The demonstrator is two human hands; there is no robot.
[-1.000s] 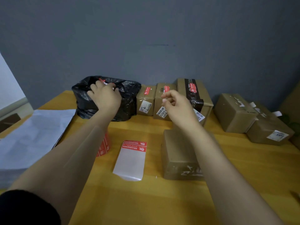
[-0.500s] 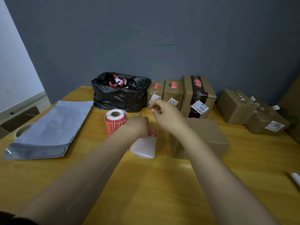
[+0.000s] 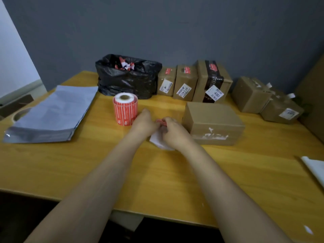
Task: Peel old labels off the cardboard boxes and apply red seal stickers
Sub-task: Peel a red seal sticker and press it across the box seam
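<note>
Red seal sticker (image 3: 160, 121) just left of the bare cardboard box (image 3: 213, 120), on its white backing sheet (image 3: 156, 140). Left hand (image 3: 144, 122) pinches the sticker edge, right hand (image 3: 175, 133) grips the sheet (blurry, fingers curled). Step: peeling it free. Next: carry it onto the box top, press flat

Seemingly "4303" on white label (image 3: 214, 93) of black-taped box (image 3: 201, 81)

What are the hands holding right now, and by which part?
Both the left hand and right hand pinch the white backing strip at its far end, by the red seal sticker; exact finger contact is hidden.
</note>
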